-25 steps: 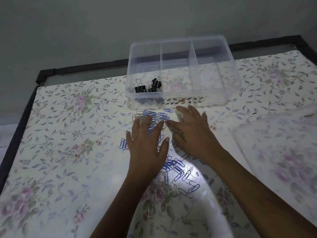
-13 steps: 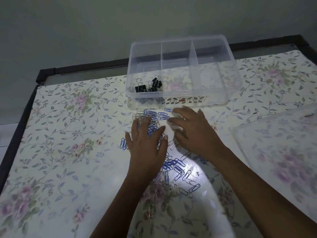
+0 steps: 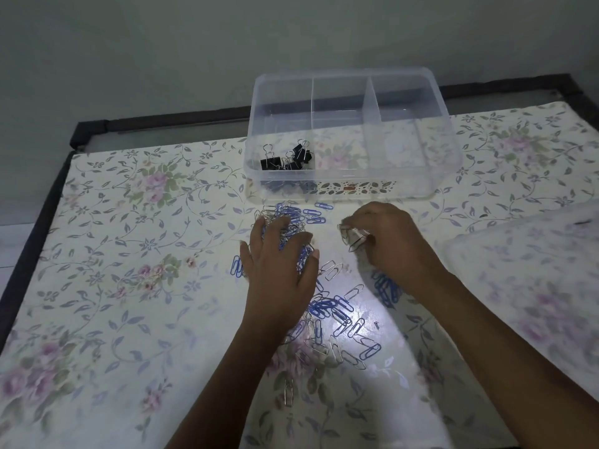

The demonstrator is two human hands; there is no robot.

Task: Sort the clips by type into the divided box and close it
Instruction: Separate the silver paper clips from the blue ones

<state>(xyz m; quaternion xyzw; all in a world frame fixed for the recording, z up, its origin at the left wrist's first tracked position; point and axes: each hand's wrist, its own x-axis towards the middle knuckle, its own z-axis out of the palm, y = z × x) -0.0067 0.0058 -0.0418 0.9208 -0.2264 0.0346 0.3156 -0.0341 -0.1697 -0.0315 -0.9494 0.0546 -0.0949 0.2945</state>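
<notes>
A clear divided box [image 3: 434,176] stands open at the back of the table. Its left compartment holds several black binder clips [image 3: 288,160]; the other two look empty. In front of it lies a scattered pile of blue and silver paper clips [image 3: 337,314]. My left hand [image 3: 280,273] rests flat, fingers spread, on the pile's upper part. My right hand [image 3: 390,244] is to the right, fingers curled, pinching a small bunch of silver paper clips [image 3: 351,238] just above the table.
The box's translucent lid [image 3: 531,286] lies at the right edge of the table. A floral cloth [image 3: 129,254] covers the table; a dark frame [image 3: 29,251] runs along its left and back edges. A grey wall is behind.
My right hand has curled from flat on the pile, drawn right and lifted with silver clips in its fingers. My left hand has stayed on the pile.
</notes>
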